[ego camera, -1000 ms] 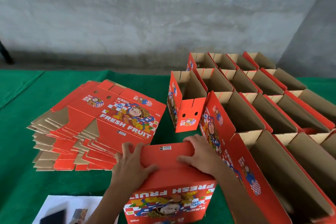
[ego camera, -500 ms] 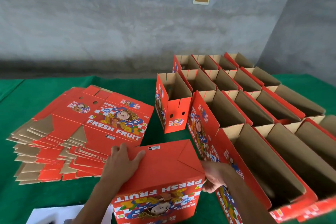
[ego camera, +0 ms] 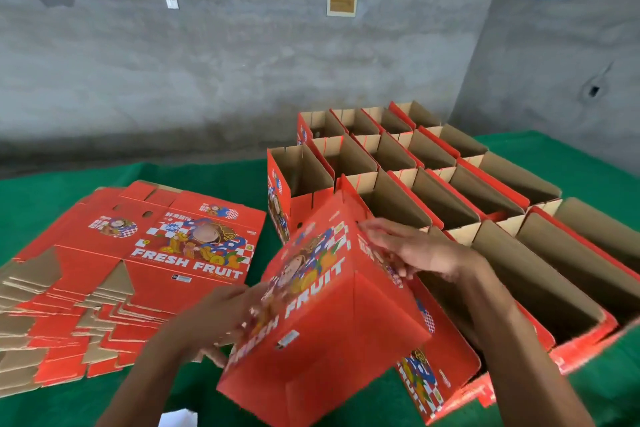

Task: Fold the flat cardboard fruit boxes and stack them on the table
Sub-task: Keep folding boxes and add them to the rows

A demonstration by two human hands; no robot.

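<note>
We hold a folded red fruit box [ego camera: 322, 315] tilted above the green table [ego camera: 41, 198] — left hand [ego camera: 221, 319] and right hand [ego camera: 415, 250] flat-fingered against opposite sides — between the flat stack [ego camera: 138, 253] and the erected boxes [ego camera: 467, 184].

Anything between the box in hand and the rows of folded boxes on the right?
Nothing visible. The box, tilted between both hands, left and right, already overlaps the nearest folded boxes in view. The flat stack lies off to the left.
</note>
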